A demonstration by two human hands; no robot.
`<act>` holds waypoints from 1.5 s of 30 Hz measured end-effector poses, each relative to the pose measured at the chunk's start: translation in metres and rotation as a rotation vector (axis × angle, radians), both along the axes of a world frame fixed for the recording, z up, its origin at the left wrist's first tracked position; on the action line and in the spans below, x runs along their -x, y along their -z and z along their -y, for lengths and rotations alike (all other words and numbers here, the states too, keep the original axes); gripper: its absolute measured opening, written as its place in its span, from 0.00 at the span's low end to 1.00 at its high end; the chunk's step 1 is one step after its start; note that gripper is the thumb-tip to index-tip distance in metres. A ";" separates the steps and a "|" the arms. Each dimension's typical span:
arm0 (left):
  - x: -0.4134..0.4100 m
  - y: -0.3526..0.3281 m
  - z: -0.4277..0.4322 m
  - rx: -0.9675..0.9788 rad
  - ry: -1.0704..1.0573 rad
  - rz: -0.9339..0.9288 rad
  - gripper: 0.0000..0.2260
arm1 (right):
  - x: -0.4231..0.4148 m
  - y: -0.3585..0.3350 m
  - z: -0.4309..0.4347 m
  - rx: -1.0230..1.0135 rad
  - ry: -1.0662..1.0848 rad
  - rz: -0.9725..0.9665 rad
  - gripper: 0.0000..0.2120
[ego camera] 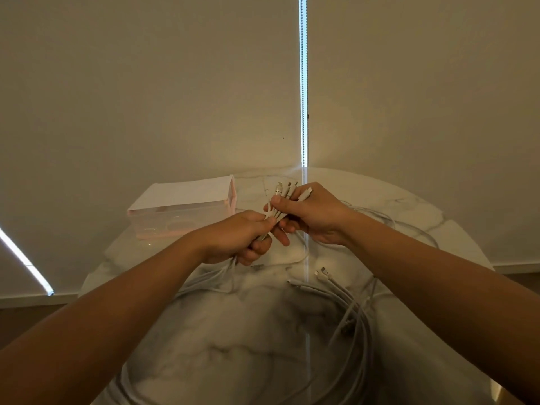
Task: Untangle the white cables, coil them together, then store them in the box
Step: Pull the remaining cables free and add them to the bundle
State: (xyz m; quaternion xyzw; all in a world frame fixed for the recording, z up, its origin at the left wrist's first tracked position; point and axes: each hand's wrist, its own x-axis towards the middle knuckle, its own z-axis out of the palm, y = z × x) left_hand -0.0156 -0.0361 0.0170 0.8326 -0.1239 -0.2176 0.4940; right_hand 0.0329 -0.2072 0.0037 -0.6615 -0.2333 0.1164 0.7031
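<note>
Both hands meet above the middle of a round, marble-patterned desk (233, 346), each holding the same bundle of white cables (362, 325). The right hand (315, 214) is the farther of the two. Its fingers and thumb are curled tightly round the bundle just below a cluster of plug tips (285, 190), which fan out beyond the thumb and point toward the far edge. The left hand (242, 235) sits just nearer and to the left, touching the right. It is also closed round the bundle, with the thumb pressed on top and the strands leaving from under the palm.

From the left hand the cables drop to the desk and sweep toward the near edge in a wide loop, running round to the right, where several strands lie side by side. Another group of loose plug ends (323, 273) rests on the desk to the right of centre, near the right forearm. More cable trails off behind the right wrist.

The box (181, 220), pale pink and translucent, stands at the far left of the desk, well apart from the loop, with its lid (187, 191) raised. Something rounded may lie inside it, though the cloudy wall makes this hard to tell.

Behind the desk hangs a beige blind (146, 83), split by a bright vertical strip of light (303, 83).
</note>
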 end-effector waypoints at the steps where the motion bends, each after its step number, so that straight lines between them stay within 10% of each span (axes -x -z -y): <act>1: 0.000 0.001 0.001 -0.009 -0.013 0.022 0.19 | 0.000 -0.001 0.001 0.009 -0.018 -0.001 0.16; 8: 0.005 0.009 0.011 -0.203 -0.019 0.206 0.20 | 0.002 -0.003 0.000 0.117 0.049 0.059 0.13; 16: 0.005 0.022 0.002 0.182 -0.131 0.066 0.16 | 0.002 -0.008 0.004 0.168 0.125 0.111 0.17; 24: -0.001 0.009 -0.001 -0.023 0.001 0.176 0.14 | 0.001 -0.001 0.003 0.105 0.101 0.091 0.11; 40: -0.019 0.016 -0.003 0.456 0.074 -0.334 0.12 | -0.010 -0.013 0.023 0.153 -0.029 0.095 0.19; 45: -0.031 0.021 -0.012 0.529 -0.204 -0.283 0.13 | -0.042 0.007 0.067 0.701 0.196 0.326 0.12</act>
